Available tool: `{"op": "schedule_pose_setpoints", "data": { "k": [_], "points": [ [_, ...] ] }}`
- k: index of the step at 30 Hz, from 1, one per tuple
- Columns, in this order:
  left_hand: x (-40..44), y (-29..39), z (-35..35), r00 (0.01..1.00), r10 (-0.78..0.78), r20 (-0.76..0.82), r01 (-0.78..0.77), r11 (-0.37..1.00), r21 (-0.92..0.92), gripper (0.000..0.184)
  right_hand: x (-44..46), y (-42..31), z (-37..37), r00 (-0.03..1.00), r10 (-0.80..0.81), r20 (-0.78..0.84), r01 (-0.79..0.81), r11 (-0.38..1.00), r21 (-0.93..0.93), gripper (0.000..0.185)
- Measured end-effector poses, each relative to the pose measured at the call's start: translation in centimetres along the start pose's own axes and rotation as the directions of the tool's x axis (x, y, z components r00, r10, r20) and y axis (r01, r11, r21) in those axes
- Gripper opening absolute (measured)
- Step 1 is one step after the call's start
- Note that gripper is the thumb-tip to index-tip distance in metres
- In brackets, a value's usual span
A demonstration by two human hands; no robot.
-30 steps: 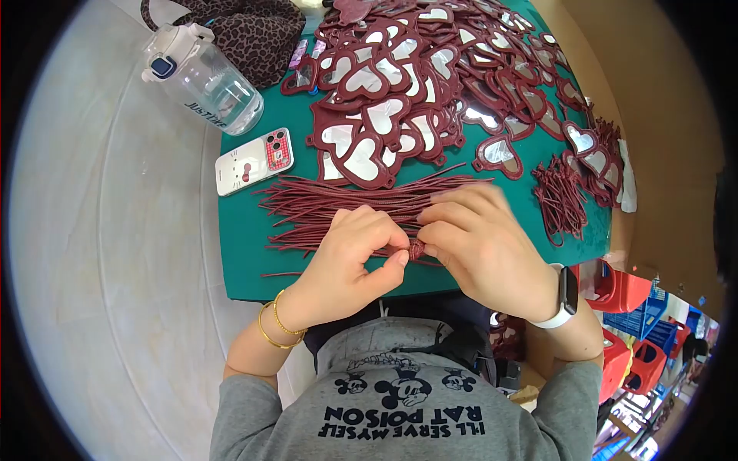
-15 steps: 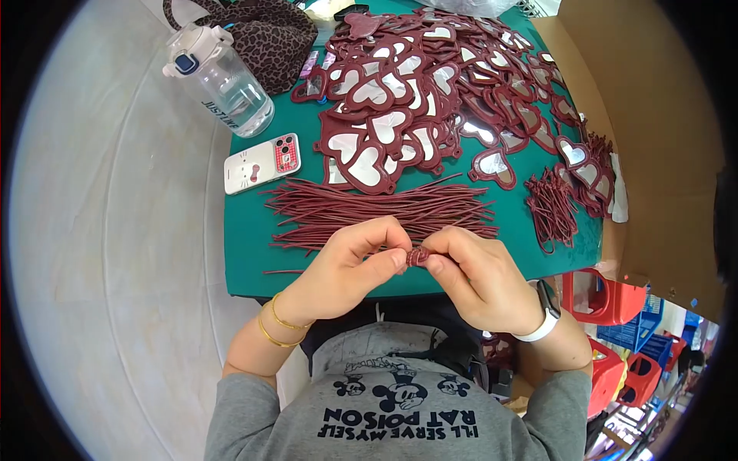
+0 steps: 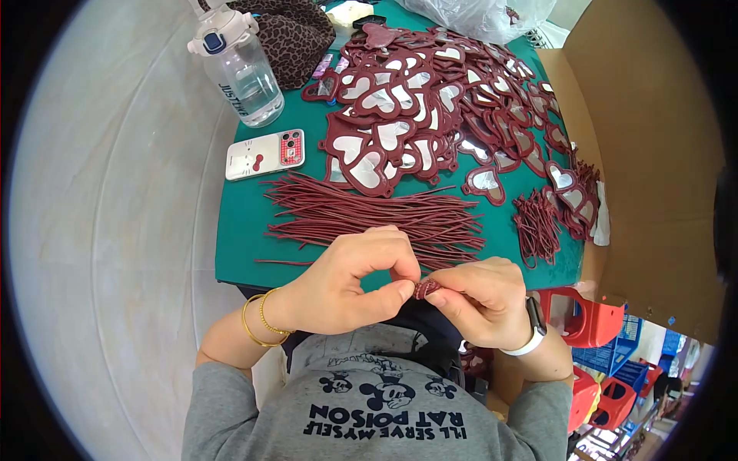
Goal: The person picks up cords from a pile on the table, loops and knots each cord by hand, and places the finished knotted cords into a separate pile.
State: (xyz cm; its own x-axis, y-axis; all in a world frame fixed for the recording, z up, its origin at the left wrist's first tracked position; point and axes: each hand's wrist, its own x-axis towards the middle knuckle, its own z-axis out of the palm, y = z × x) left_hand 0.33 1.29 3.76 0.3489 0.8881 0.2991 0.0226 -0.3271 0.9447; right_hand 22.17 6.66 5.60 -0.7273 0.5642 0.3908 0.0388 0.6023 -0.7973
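Observation:
My left hand (image 3: 357,280) and my right hand (image 3: 484,300) meet at the table's front edge, each pinching a small dark red braided piece (image 3: 427,289) between thumb and forefinger. Part of that piece is hidden by the fingertips. Just beyond my hands lies a bundle of dark red cords (image 3: 369,211), spread sideways. Behind the cords rises a large pile of dark red heart-shaped pieces with mirror-like centres (image 3: 392,134). To the right is a smaller heap of looped cords (image 3: 536,227).
On the green table (image 3: 246,223) a white phone (image 3: 265,154) lies at the left, with a clear water bottle (image 3: 250,84) behind it and a leopard-print bag (image 3: 292,38). A cardboard sheet (image 3: 646,169) stands at the right. Red stools (image 3: 596,323) are beyond the table's right corner.
The view has shifted, and both hands appear lower in it. My right hand, blurred and raised a second ago, now pinches the braided piece beside my left hand.

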Motion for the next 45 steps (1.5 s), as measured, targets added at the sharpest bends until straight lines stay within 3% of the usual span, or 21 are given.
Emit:
{"op": "schedule_pose_setpoints", "data": {
  "k": [4,9,13,17,20,21,24,29,32,33,36,37,40,41,44,45],
  "points": [
    [-0.3,0.6,0.3,0.986,-0.168,-0.009,0.165,0.977,-0.137,0.006,-0.2,-0.2,0.1,1.0,0.021,-0.01,-0.022,0.999,-0.036,0.01],
    [-0.9,0.4,0.8,0.982,-0.188,-0.031,0.181,0.971,-0.158,0.006,-0.9,-0.2,0.0,0.997,0.066,0.034,-0.064,0.996,-0.06,0.01],
    [-1.6,0.5,1.0,0.979,-0.201,-0.041,0.189,0.962,-0.196,0.006,-1.1,0.1,0.5,1.0,0.001,0.016,-0.001,1.0,-0.001,0.009],
    [-2.6,0.7,0.8,0.98,-0.187,-0.067,0.173,0.97,-0.172,0.005,-0.9,0.1,0.4,0.988,-0.107,0.114,0.121,0.986,-0.119,0.019],
    [-2.9,1.5,0.3,0.997,-0.071,-0.03,0.072,0.997,0.031,0.007,-1.2,0.1,-0.2,0.94,-0.29,0.181,0.335,0.887,-0.319,0.022],
    [-2.8,1.8,0.1,0.997,-0.068,-0.028,0.069,0.997,0.035,0.007,-1.2,0.3,-0.3,0.939,-0.293,0.179,0.337,0.885,-0.322,0.022],
    [-2.1,2.8,-0.7,0.998,0.063,0.012,-0.063,0.94,0.335,0.009,-0.7,0.8,-0.5,0.864,-0.46,0.205,0.494,0.698,-0.519,0.027],
    [-1.7,5.6,0.1,0.991,-0.101,-0.084,0.122,0.947,0.297,0.016,0.2,-0.1,-0.4,0.815,-0.513,0.27,0.559,0.575,-0.597,0.026],
    [-1.6,5.4,0.4,0.994,-0.104,-0.023,0.1,0.837,0.538,0.019,0.3,-1.5,-0.5,0.811,-0.436,0.391,0.561,0.388,-0.731,0.026],
    [-1.6,5.4,0.4,0.994,-0.103,-0.025,0.1,0.834,0.543,0.019,0.3,-2.1,-0.6,0.808,-0.442,0.39,0.563,0.385,-0.731,0.026],
    [-1.6,5.4,0.4,0.995,0.062,0.073,-0.094,0.776,0.624,0.019,0.3,-3.6,-0.8,0.841,-0.34,0.421,0.535,0.413,-0.737,0.024],
    [-1.6,5.5,0.2,0.995,0.062,0.072,-0.093,0.774,0.626,0.019,0.3,-3.7,-0.8,0.84,-0.342,0.42,0.536,0.412,-0.737,0.024],
    [-1.4,5.4,-0.5,0.911,0.195,0.363,-0.381,0.733,0.563,0.023,-0.1,-4.0,-0.9,0.821,-0.351,0.45,0.556,0.67,-0.493,0.021],
    [-1.4,5.4,-0.6,0.913,0.189,0.36,-0.374,0.74,0.559,0.023,-0.3,-4.2,-1.0,0.823,-0.346,0.45,0.551,0.678,-0.487,0.021],
    [-1.8,5.6,-0.3,0.843,0.264,0.469,-0.497,0.718,0.488,0.025,-0.4,-4.4,-1.2,0.841,-0.286,0.458,0.38,0.916,-0.125,0.019],
    [-2.0,5.6,-0.4,0.846,0.26,0.466,-0.49,0.724,0.485,0.025,-0.5,-4.3,-1.2,0.842,-0.284,0.459,0.375,0.92,-0.119,0.019]
  ]
}}
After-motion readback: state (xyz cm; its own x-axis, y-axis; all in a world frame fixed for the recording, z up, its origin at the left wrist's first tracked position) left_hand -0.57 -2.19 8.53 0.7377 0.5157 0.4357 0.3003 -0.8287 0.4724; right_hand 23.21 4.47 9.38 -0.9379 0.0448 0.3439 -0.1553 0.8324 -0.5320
